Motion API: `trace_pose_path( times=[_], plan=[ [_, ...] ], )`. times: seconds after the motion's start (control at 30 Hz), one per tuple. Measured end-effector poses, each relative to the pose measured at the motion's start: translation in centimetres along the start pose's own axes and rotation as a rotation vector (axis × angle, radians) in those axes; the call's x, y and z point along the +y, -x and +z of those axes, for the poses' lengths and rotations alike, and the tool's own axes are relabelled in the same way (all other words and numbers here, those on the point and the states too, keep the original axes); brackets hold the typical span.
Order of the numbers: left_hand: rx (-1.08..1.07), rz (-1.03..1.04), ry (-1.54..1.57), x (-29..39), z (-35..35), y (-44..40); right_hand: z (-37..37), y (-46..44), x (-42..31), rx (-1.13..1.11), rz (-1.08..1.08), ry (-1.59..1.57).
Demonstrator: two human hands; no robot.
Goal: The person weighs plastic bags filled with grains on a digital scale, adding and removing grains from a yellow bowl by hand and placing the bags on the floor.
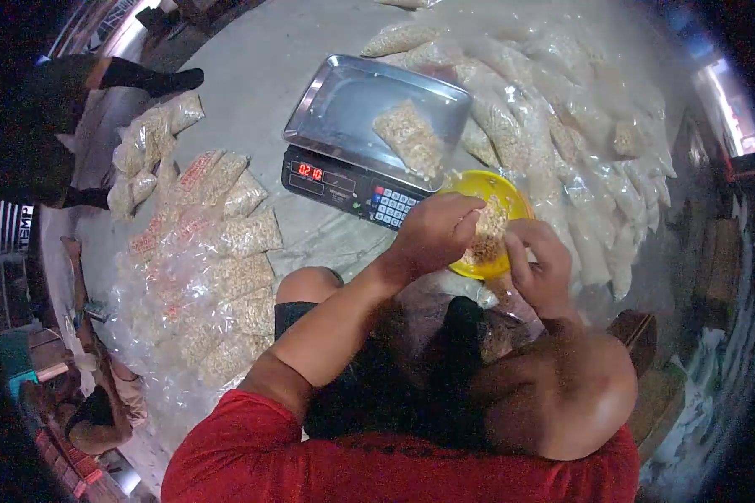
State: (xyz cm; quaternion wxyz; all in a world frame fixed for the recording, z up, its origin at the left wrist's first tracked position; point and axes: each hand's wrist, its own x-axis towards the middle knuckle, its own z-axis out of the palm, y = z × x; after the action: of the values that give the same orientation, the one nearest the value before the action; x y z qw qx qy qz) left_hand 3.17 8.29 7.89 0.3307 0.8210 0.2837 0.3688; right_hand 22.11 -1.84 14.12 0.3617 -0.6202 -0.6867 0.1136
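A yellow bowl (522,194) with pale nut-like pieces (493,220) inside stands between my hands. My left hand (442,228) is closed over the bowl's left side; what its fingers hold, if anything, is hidden. Curled at the right rim, my right hand (541,261) grips the bowl with its thumb toward the inside. Just beyond my left hand is a digital scale (331,189) with a red display that seems to read 0.210. On its steel tray (344,109) lies a clear bag (408,138) filled with similar pale pieces.
Many filled clear bags (554,126) are heaped at the right and back. More packed bags (243,277), some with red print, cover the floor (256,75) at the left. Another person (96,415) is at the lower left; a dark-clothed limb (155,80) reaches in at upper left.
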Motion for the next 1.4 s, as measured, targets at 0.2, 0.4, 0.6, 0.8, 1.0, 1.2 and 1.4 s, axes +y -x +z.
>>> trace_pose_path(
  times=[0.2, 0.4, 0.6, 0.8, 1.0, 1.2, 1.4],
  plan=[
    [0.139, -0.030, -0.339, -0.7, -1.4, -2.0, 1.5, -0.2, 0.9, 0.024, -0.034, 0.012],
    [0.046, -0.138, -0.627, -6.0, -0.1, -1.7, 4.8, 3.0, 3.4, -0.349, 0.298, -0.080],
    [0.315, -0.067, -0.165, -8.8, -1.9, -2.6, 2.8, 2.3, 3.6, -0.342, 0.308, -0.030],
    [0.666, -0.241, -0.547, -4.7, -14.0, 0.5, 2.2, 3.9, 4.9, -0.187, 0.356, -0.184],
    [0.942, -0.404, -0.129, -3.1, -23.5, 12.6, 3.8, 5.1, 5.0, -0.187, -0.111, -0.066],
    [0.906, -0.837, -0.409, -18.0, -27.4, 33.9, -0.1, 6.4, 13.7, 0.209, 0.512, 0.156],
    [0.914, -1.145, 0.049, -14.7, -25.2, 35.0, -2.0, 5.1, 22.0, 0.009, 0.781, 0.455]
  ],
)
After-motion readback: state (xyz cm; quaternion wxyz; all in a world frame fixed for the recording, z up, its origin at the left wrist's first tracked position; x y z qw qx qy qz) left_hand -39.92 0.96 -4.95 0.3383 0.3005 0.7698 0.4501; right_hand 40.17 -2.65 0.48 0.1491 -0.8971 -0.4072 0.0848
